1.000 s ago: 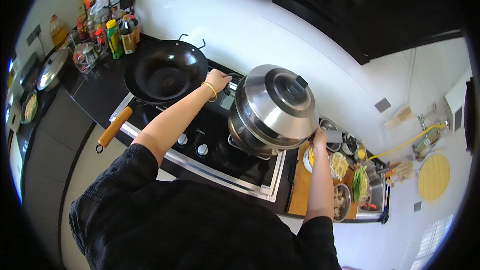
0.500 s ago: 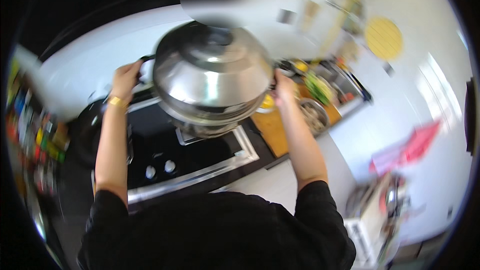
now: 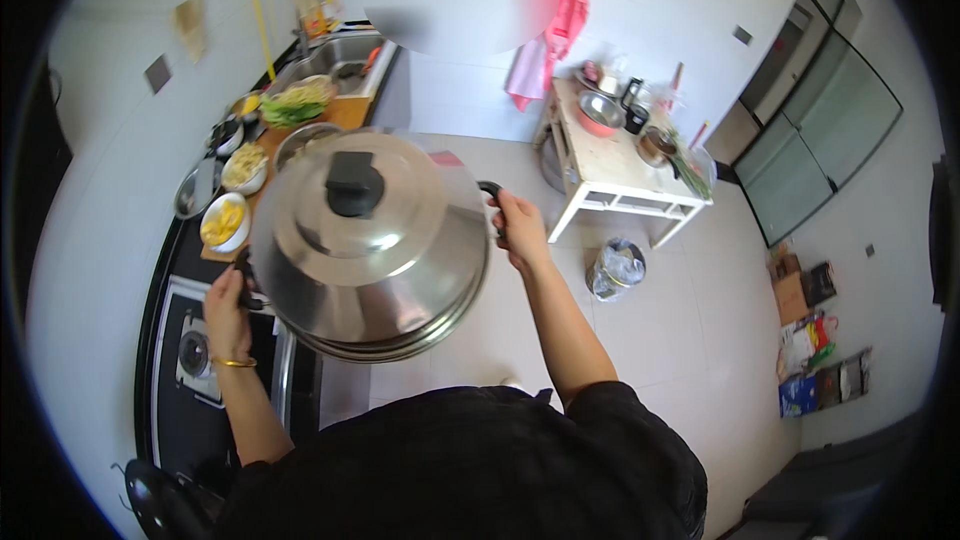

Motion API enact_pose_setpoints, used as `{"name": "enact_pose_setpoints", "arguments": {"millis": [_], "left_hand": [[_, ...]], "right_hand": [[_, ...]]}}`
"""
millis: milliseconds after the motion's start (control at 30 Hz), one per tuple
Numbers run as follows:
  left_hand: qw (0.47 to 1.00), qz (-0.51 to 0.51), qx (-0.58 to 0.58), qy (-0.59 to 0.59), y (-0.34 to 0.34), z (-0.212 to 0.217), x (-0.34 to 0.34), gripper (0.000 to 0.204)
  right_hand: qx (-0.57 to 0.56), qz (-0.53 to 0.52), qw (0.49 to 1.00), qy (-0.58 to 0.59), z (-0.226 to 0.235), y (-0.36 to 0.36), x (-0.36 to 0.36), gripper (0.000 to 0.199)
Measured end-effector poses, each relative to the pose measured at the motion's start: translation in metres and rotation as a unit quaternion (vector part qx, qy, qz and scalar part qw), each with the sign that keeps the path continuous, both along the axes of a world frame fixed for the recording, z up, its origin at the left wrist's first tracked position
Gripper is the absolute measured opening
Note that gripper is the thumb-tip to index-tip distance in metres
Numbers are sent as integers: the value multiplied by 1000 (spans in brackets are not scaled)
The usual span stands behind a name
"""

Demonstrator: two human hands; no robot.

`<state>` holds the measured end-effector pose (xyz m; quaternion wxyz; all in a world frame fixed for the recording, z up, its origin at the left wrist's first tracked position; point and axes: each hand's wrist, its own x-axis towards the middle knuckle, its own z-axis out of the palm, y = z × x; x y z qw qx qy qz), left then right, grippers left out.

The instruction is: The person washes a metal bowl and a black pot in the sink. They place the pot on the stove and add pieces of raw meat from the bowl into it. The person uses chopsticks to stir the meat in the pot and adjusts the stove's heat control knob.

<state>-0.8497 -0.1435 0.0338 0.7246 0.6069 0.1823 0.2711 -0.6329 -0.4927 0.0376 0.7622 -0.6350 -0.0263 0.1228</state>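
Note:
A large stainless steel steamer pot [image 3: 350, 280] with a domed lid hangs in the air in front of me, above the counter's edge and the floor. The black lid knob [image 3: 355, 183] points up. My left hand [image 3: 228, 305] is closed around the black handle on the pot's left side. On the opposite side, my right hand [image 3: 522, 230] grips the other black handle [image 3: 492, 205]. The lid covers the pot, so its contents are hidden.
To the left runs a counter with a gas stove [image 3: 195, 350], a bowl of yellow pieces [image 3: 225, 223], a leafy vegetable [image 3: 297, 105] and a sink [image 3: 350, 52]. A white table [image 3: 610, 180] holding bowls and a pan stands ahead right, with a bin [image 3: 615, 270] near it.
I have turned to the right with the pot in both hands. It has left the space over the stove, and the white table and floor have come into fuller view.

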Motion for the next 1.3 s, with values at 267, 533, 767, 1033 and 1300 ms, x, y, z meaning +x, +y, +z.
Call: {"name": "enact_pose_setpoints", "arguments": {"millis": [267,533,767,1033,1300], "left_hand": [[985,-144,-60,68,-192,-44,163,20],[966,-214,-56,133,-359,-79,302,22],[941,-272,-58,191,-435,-104,428,26],[907,-346,-41,235,-485,-149,625,31],[877,-379,-77,285,-531,-200,805,29]], "right_hand": [[-35,-142,989,33,-42,-244,19,27],[-59,-204,975,72,-70,-419,70,19],[-59,-261,956,121,-116,-486,148,17],[-115,-310,930,161,-153,-529,289,17],[-124,-289,937,153,-199,-575,457,22]]}}
